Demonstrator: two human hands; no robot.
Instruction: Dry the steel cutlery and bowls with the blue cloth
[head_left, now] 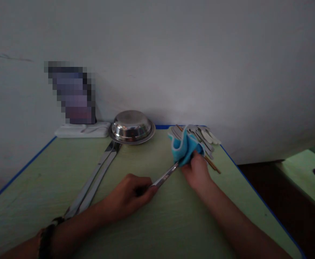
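Observation:
My left hand (135,192) is closed around the end of a long metal utensil handle (166,177), which slants up to the right above the table. A blue cloth (185,145) with a pale edge is bunched around the utensil's far end, so its head is hidden. Closed on that cloth is my right hand (196,171), its fingers mostly covered by it. Just beyond the cloth lie several metal spoons and other cutlery (204,138), along with wooden chopsticks (213,165), partly hidden by the cloth.
An upturned metal bowl (131,126) sits by the wall. Long metal utensils (95,176) lie left of my left hand. At the back left, a blurred-out upright object (75,95) rises from a white base (82,130). The green table (52,169) has blue edges; another surface (302,169) is at right.

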